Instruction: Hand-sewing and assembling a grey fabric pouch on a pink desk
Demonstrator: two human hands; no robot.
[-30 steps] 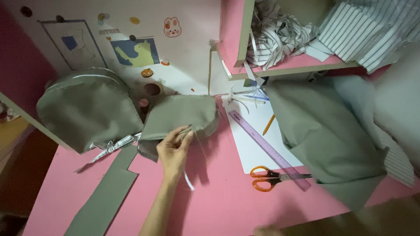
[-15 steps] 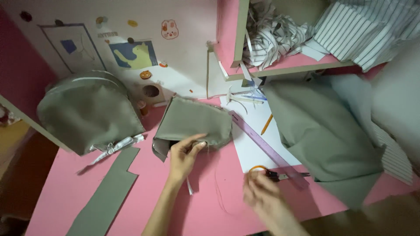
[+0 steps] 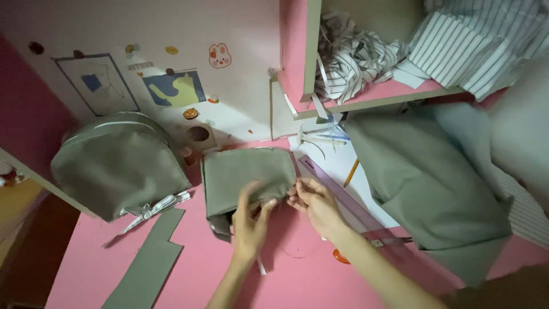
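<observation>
The folded olive-green fabric pouch (image 3: 247,174) lies flat on the pink desk (image 3: 91,269), its long axis running left to right, directly beyond both hands. The left hand (image 3: 251,220) is at its near edge, fingers spread and curled onto the cloth, apparently pinching the hem. The right hand (image 3: 314,200) is at the pouch's near right corner, fingertips pinched together on something small there; whether it is thread or the cloth itself I cannot tell. Both hands are about equally near, the left more squarely on the pouch.

Left of the pouch sits a rounded olive bag (image 3: 117,166) with a striped tie, and nearer than that a cut olive strip (image 3: 148,266). Right of the pouch lie a purple ruler (image 3: 331,183), a pencil (image 3: 351,173), white paper (image 3: 343,163) and a large heap of olive cloth (image 3: 429,183). An orange scissor handle (image 3: 340,257) peeks out beneath the right forearm.
</observation>
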